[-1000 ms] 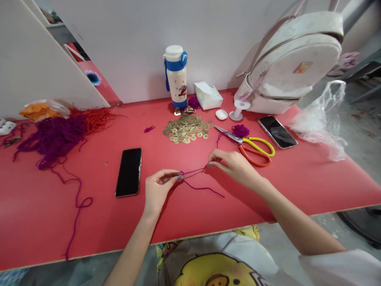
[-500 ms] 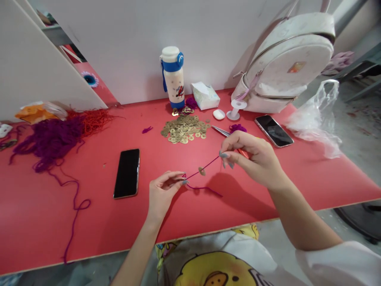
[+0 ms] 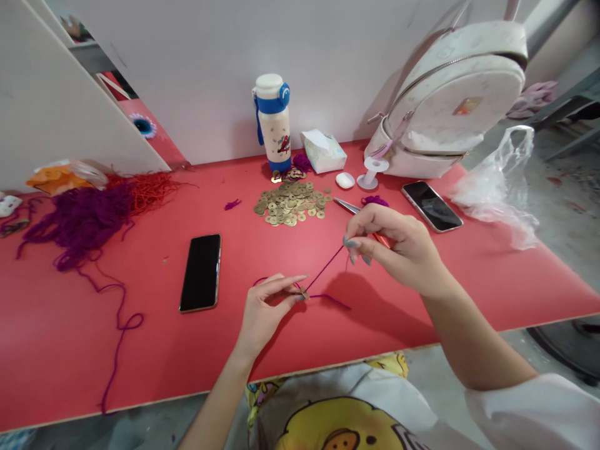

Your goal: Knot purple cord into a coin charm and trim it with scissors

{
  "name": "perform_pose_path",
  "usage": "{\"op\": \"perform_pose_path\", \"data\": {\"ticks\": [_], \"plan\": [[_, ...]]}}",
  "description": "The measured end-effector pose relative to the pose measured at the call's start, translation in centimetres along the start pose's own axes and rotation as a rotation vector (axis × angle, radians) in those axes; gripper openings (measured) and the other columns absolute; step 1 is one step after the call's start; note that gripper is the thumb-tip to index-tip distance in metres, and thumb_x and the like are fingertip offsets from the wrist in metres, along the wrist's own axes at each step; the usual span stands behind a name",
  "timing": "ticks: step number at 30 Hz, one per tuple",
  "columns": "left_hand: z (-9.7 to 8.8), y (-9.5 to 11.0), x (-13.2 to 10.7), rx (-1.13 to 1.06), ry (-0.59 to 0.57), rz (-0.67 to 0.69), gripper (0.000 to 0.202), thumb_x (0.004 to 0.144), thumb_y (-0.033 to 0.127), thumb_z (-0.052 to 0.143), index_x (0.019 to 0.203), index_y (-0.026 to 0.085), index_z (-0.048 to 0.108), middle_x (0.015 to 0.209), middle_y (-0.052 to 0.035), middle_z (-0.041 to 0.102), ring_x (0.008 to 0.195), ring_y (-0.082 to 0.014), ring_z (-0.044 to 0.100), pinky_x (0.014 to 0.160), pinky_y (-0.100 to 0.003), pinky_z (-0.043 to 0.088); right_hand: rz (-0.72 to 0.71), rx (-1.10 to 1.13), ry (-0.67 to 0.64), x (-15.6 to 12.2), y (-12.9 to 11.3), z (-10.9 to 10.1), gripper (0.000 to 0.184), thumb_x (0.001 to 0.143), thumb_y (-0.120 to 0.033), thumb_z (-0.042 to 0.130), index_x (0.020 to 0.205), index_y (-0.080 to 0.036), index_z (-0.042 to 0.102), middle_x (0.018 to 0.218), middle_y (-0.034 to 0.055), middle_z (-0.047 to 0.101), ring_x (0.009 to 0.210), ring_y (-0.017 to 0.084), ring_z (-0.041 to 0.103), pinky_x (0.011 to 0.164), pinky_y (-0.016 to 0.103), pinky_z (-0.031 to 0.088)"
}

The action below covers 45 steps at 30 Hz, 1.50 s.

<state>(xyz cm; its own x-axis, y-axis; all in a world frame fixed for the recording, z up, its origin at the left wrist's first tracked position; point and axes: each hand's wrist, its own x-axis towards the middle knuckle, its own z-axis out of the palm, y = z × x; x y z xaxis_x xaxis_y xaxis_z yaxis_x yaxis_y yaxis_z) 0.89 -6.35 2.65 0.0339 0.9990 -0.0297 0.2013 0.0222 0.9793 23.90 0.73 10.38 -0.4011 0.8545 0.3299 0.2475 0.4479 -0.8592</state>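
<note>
My left hand (image 3: pixel 268 310) pinches a purple thread (image 3: pixel 323 270) low over the red table (image 3: pixel 300 350), and a small brass coin (image 3: pixel 305 294) sits on the thread at its fingertips. My right hand (image 3: pixel 398 244) is raised a little to the right and pinches the thread's other end, so the strand runs taut between both hands. A loose tail of the thread lies on the table under the hands. A pile of brass coins (image 3: pixel 290 204) lies behind them.
A black phone (image 3: pixel 201 271) lies to the left, a second phone (image 3: pixel 431 205) to the right. Scissors (image 3: pixel 349 207), a spool (image 3: pixel 370 172), a tissue pack (image 3: pixel 324 150), a bottle (image 3: pixel 273 120) and a white backpack (image 3: pixel 450 100) stand behind. Purple and orange yarn (image 3: pixel 84 215) heaps at left; a plastic bag (image 3: pixel 499 187) at right.
My right hand lifted off the table with the thread end. The coin slid down the strand to my left fingertips, and my left hand shifted slightly right.
</note>
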Motion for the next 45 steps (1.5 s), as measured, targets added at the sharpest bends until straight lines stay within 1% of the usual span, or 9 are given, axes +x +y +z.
{"op": "perform_pose_path", "data": {"ticks": [8, 12, 19, 24, 27, 31, 38, 41, 45], "plan": [[0.4, 0.3, 0.3, -0.046, 0.063, 0.003, 0.008, 0.077, 0.02, 0.073, 0.076, 0.022, 0.081, 0.091, -0.0064, 0.07, 0.079, -0.0162, 0.068, 0.072, -0.025, 0.057, -0.031, 0.072, -0.008, -0.2, -0.2, -0.3, 0.013, 0.094, -0.029, 0.059, 0.084, -0.021, 0.062, 0.067, -0.0005, 0.061, 0.055, 0.011, 0.058, 0.048, 0.023, 0.047], [0.6, 0.1, 0.6, -0.197, 0.094, -0.086, 0.004, 0.074, 0.021, 0.075, 0.073, 0.019, 0.079, 0.077, -0.0048, 0.072, 0.069, -0.0157, 0.069, 0.066, -0.025, 0.06, -0.021, 0.037, 0.03, 0.1, 0.6, -0.9, 0.013, 0.093, -0.031, 0.061, 0.084, -0.021, 0.062, 0.065, -0.0008, 0.06, 0.054, 0.013, 0.057, 0.051, 0.026, 0.049], [1.2, 0.3, 1.1, -0.385, 0.257, -0.24, 0.019, 0.064, 0.026, 0.083, 0.079, 0.016, 0.078, 0.07, -0.0055, 0.075, 0.055, -0.015, 0.067, 0.052, -0.025, 0.057, -0.003, -0.42, 0.287, 0.1, 1.8, -0.1, 0.013, 0.095, -0.02, 0.052, 0.098, -0.025, 0.063, 0.116, 0.0084, 0.063, 0.115, 0.028, 0.056, 0.103, 0.048, 0.042], [1.9, 0.9, 1.3, -0.307, 0.314, -0.183, 0.016, 0.068, 0.028, 0.081, 0.08, 0.018, 0.078, 0.076, -0.0055, 0.077, 0.065, -0.0151, 0.069, 0.061, -0.023, 0.058, 0.246, 0.107, -0.154, -3.0, 2.0, 5.1, 0.017, 0.095, -0.029, 0.054, 0.111, -0.024, 0.058, 0.115, 0.008, 0.065, 0.103, 0.021, 0.063, 0.091, 0.038, 0.052], [2.0, 1.0, 1.5, -0.24, 0.333, -0.145, 0.015, 0.071, 0.028, 0.079, 0.081, 0.018, 0.078, 0.079, -0.0055, 0.078, 0.069, -0.0159, 0.07, 0.065, -0.024, 0.058, 0.355, 0.386, -0.247, -4.5, 2.5, 7.6, 0.024, 0.095, -0.034, 0.055, 0.116, -0.022, 0.053, 0.101, 0.0049, 0.068, 0.09, 0.017, 0.065, 0.084, 0.032, 0.054], [1.7, 0.9, 1.8, -0.214, 0.394, -0.133, 0.015, 0.07, 0.027, 0.08, 0.081, 0.017, 0.077, 0.077, -0.0044, 0.077, 0.068, -0.0144, 0.069, 0.062, -0.022, 0.057, 0.386, 0.457, -0.285, -5.0, 3.2, 6.6, 0.032, 0.098, -0.044, 0.047, 0.081, -0.02, 0.06, 0.074, 0.0016, 0.06, 0.067, 0.015, 0.055, 0.071, 0.029, 0.05], [0.8, 0.2, 1.9, -0.261, 0.481, -0.147, 0.018, 0.069, 0.025, 0.08, 0.083, 0.015, 0.075, 0.071, -0.0041, 0.074, 0.062, -0.0138, 0.068, 0.055, -0.021, 0.055, 0.249, 0.479, 0.228, -4.6, 3.3, -1.2, 0.04, 0.087, -0.052, 0.061, 0.062, -0.022, 0.053, 0.094, 0.0076, 0.055, 0.086, 0.024, 0.054, 0.072, 0.04, 0.047], [0.5, -0.3, 1.9, -0.264, 0.499, -0.139, 0.017, 0.07, 0.024, 0.079, 0.084, 0.015, 0.075, 0.074, -0.0043, 0.075, 0.064, -0.013, 0.069, 0.055, -0.019, 0.053, 0.176, 0.555, 0.505, -5.1, 3.0, -4.4, 0.062, 0.077, -0.051, 0.073, 0.041, -0.018, 0.035, 0.07, 0.0069, 0.047, 0.081, 0.025, 0.056, 0.067, 0.041, 0.045], [0.3, -0.8, 1.9, -0.266, 0.511, -0.144, 0.017, 0.071, 0.024, 0.079, 0.085, 0.015, 0.075, 0.075, -0.0044, 0.075, 0.066, -0.0134, 0.07, 0.054, -0.019, 0.052, 0.245, 0.406, 0.778, -6.2, 3.3, -7.4, 0.044, 0.077, -0.072, 0.058, 0.052, -0.036, 0.059, 0.065, 0.008, 0.049, 0.058, 0.019, 0.045, 0.051, 0.038, 0.026]]}}
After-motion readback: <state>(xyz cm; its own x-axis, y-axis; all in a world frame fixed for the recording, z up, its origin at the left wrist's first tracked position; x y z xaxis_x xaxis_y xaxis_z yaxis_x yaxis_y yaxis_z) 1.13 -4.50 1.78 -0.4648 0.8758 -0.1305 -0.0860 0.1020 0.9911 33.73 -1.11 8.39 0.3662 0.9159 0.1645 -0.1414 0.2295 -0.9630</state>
